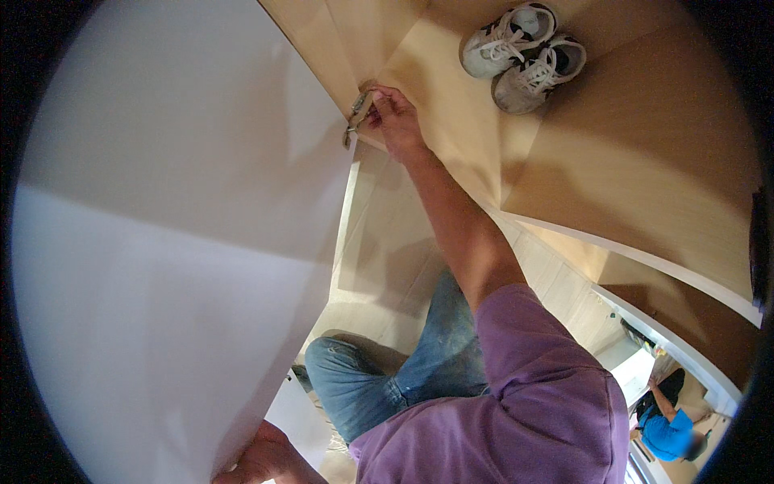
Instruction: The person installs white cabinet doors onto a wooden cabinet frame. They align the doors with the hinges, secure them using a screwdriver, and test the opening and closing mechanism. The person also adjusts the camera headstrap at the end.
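Observation:
A large white cabinet door [177,266] stands at a slant over the left half of the view. My left hand [270,458] grips its near edge low in the picture, with some fingers hidden or cut off by the frame. At the far end, a metal hinge [355,113] joins the door to the light wood cabinet panel [435,89]. My right hand [395,121] reaches forward to it, thumb and fingers pinched on the hinge's cabinet side. Whether the fingertips also hold something small cannot be seen.
A pair of worn white lace-up shoes [536,56] sits at the top, on the wood surface. My bent knees in jeans [347,379] are on the pale floor [387,226] below. At the lower right, another person in a blue shirt [667,434] works farther off.

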The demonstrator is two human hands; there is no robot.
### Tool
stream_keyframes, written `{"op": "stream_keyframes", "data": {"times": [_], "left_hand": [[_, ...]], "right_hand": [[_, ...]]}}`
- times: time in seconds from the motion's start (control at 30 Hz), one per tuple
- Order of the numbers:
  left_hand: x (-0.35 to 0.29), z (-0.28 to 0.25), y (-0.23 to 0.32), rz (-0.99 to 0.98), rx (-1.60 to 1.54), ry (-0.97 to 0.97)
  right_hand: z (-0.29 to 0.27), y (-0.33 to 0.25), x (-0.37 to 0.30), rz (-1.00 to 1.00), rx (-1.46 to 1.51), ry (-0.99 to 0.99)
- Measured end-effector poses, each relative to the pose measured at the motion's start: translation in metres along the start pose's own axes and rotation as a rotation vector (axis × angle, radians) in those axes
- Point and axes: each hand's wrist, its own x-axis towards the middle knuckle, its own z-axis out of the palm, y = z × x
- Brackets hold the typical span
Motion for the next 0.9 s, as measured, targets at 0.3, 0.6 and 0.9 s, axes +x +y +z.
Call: {"op": "stream_keyframes", "data": {"times": [0.3,0.6,0.9], "left_hand": [[-0.008,0.024,0.007,0.009,0.006,0.063],[0.003,0.007,0.005,0.008,0.004,0.108],[-0.009,0.022,0.025,0.021,0.006,0.024]], "right_hand": [[0.016,0.013,0.0,0.034,0.088,0.18],[0.029,0.038,0.055,-0.005,0.312,0.537],[0.041,0.025,0.099,0.103,0.065,0.586]]}}
